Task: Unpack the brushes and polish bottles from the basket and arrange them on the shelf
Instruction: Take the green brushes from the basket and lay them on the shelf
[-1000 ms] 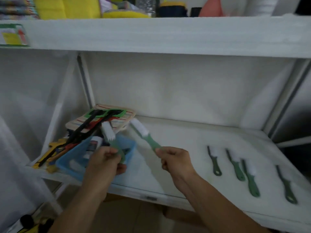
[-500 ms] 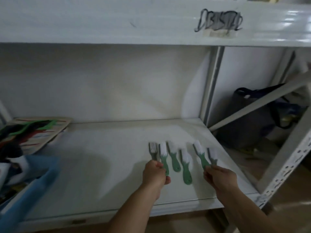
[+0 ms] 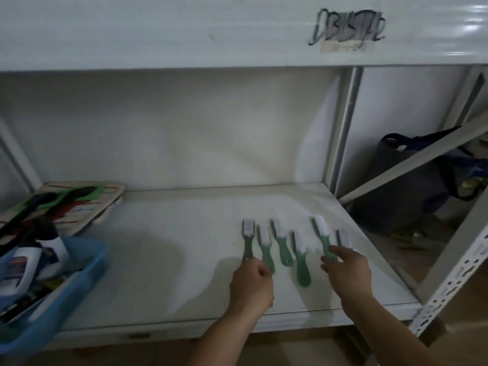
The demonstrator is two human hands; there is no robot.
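Several green-handled brushes with white bristles lie side by side on the white shelf board (image 3: pixel 163 260), bristles toward the back wall. My left hand (image 3: pixel 250 285) is curled at the handle ends of the leftmost brush (image 3: pixel 247 240) and the second brush (image 3: pixel 266 249), pinching the second one's tip. My right hand (image 3: pixel 346 270) has its fingers spread, with fingertips resting on the handle of the fifth brush (image 3: pixel 322 235); the sixth brush (image 3: pixel 343 237) lies just beyond its index finger. At the left edge the blue basket (image 3: pixel 79 281) holds white polish bottles (image 3: pixel 23 262) and dark items.
A striped board (image 3: pixel 105 199) with green and black tools leans behind the basket. A grey upright (image 3: pixel 343 128) and a diagonal brace (image 3: pixel 412 159) bound the shelf's right end; a dark bag (image 3: pixel 406 191) sits beyond. The upper shelf beam (image 3: pixel 211 30) hangs overhead.
My view swung right from the basket to the row of brushes. Both hands carried brushes over and laid them in the row; the right hand's fingers have since spread.
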